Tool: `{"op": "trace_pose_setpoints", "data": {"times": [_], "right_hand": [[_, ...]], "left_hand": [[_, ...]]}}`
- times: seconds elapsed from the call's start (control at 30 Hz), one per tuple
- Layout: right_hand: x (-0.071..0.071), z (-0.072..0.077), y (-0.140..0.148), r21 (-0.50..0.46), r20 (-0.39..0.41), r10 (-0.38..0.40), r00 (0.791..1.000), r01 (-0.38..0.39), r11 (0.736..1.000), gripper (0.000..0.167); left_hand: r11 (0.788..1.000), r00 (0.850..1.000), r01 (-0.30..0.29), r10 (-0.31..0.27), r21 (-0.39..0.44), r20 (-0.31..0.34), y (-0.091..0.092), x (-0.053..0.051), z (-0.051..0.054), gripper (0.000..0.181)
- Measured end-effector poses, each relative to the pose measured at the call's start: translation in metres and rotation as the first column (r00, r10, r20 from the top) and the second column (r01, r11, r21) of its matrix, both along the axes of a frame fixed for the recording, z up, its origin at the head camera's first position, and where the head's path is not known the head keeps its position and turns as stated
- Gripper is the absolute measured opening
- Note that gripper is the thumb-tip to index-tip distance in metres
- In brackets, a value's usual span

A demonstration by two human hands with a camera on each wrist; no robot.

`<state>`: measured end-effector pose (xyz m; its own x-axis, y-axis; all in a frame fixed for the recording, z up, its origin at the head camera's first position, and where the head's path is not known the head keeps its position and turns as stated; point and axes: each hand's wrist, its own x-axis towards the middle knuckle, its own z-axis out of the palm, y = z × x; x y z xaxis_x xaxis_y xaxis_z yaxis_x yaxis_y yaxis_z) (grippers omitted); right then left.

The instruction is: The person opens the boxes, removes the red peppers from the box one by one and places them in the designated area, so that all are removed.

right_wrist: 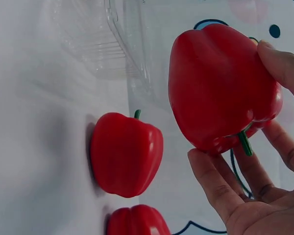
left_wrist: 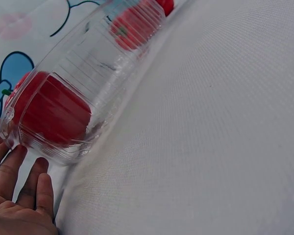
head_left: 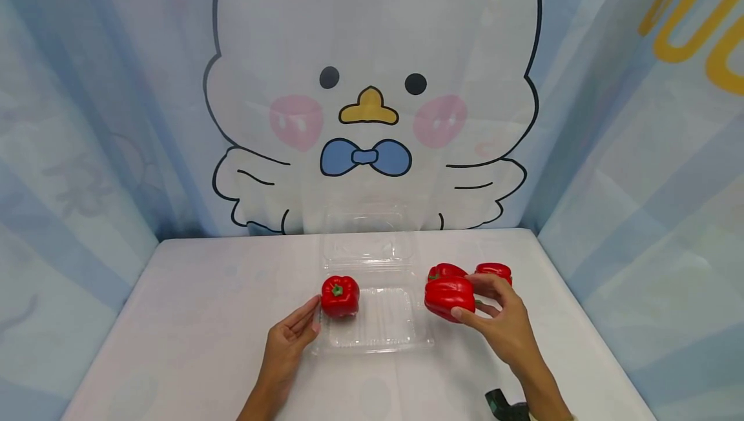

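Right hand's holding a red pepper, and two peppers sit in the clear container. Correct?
Not two: the head view shows only one pepper in the clear container. The rest holds: the right hand is holding a red pepper.

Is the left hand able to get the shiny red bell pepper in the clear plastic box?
Probably yes. The left hand is right beside the clear plastic box, whose lid is open, so nothing seems to cover the red bell pepper.

White table, pale blue curtains, printed cartoon chick, blue bow tie, yellow lettering.
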<state>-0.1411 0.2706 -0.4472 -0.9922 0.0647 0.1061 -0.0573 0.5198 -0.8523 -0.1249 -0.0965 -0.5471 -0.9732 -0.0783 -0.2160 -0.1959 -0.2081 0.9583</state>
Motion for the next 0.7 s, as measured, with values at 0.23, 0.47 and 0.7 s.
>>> {"op": "trace_pose_setpoints", "data": {"times": [0.23, 0.47, 0.7], "right_hand": [[0.002, -0.007, 0.012, 0.017, 0.034, -0.038, 0.999, 0.037, 0.999, 0.082], [0.002, -0.017, 0.022, 0.030, 0.111, -0.055, 0.992, 0.052, 0.998, 0.080], [0.000, -0.032, 0.029, 0.036, 0.188, -0.062, 0.980, 0.056, 0.998, 0.084]], "left_hand": [[1.000, 1.000, 0.002, -0.002, -0.005, 0.005, 0.000, 0.000, 0.000, 0.055], [1.000, 1.000, 0.003, -0.003, 0.001, 0.007, -0.001, 0.000, 0.000, 0.055], [1.000, 1.000, 0.007, -0.007, 0.003, 0.007, -0.001, 0.001, 0.000, 0.056]]}}
